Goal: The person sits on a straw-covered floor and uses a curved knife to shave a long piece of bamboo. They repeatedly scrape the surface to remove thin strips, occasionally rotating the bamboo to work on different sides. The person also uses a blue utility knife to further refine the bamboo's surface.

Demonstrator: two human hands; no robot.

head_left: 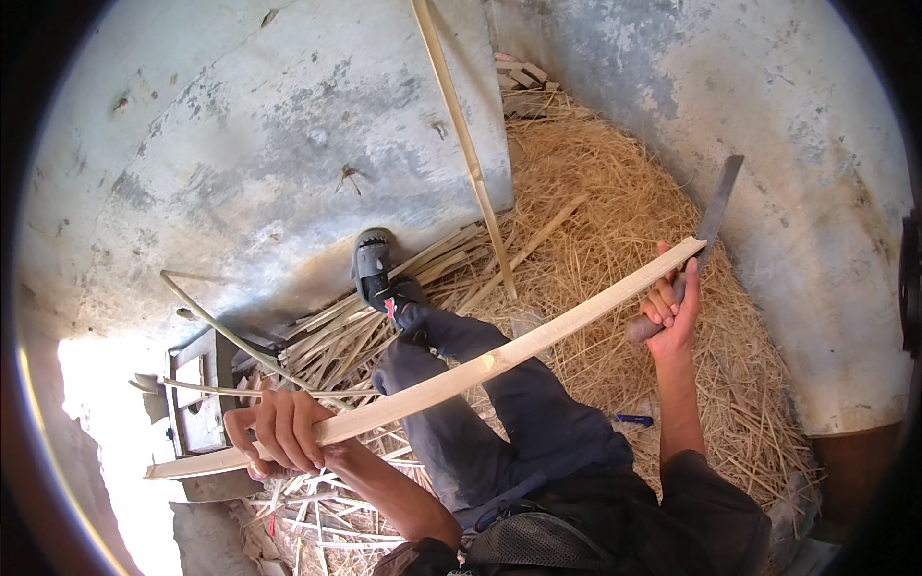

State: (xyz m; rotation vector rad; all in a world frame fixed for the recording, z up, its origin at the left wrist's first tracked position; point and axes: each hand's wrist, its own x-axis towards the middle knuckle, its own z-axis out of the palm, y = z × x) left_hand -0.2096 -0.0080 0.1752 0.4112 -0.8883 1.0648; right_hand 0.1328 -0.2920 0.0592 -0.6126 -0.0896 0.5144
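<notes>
A long pale split-bamboo strip [552, 338] slants across my lap, rising from lower left to upper right. Near its lower end my left hand [279, 430] is closed around it, fingers over the top. My right hand [675, 305] grips the dark handle of a long knife [721, 197], whose flat grey blade points up and away. The strip's upper end meets the blade just above this hand; how deep the edge sits in it, if at all, I cannot tell. Some fingers of the right hand lie near the strip's underside.
Straw-like shavings [595, 182] cover the floor, with a pile of split strips [331, 341] by the left wall. A bamboo pole [471, 158] leans on that wall. Left of me stands a dark framed object [204, 389] with thin sticks across it. A blue object [634, 420] lies by my leg.
</notes>
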